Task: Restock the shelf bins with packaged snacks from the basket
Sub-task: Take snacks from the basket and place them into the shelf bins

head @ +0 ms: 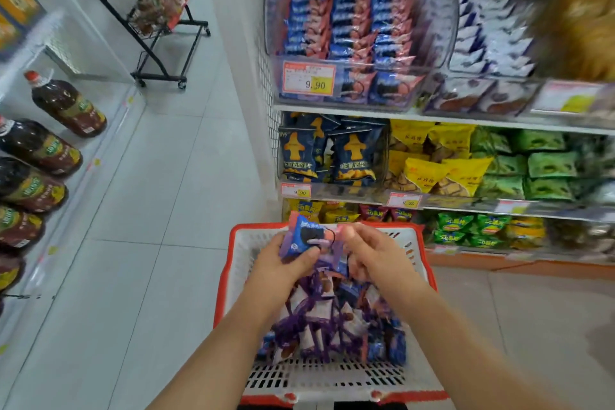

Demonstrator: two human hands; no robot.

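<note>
Both hands work above the red-rimmed white basket (419,263), which sits on the tiled floor (173,183) just before the snack shelves. The left hand (283,260) grips a blue-and-pink snack packet (304,236), thumb curled over its face; the right hand (369,253) pinches the same packet's pink end and holds more packets beneath. A heap of purple and blue packets (332,319) fills the basket, too many to count. The clear bin (339,43) of matching packets stands on the top shelf, three rows across. Open aisle lies left, edged by five oil bottles (66,103)
</note>
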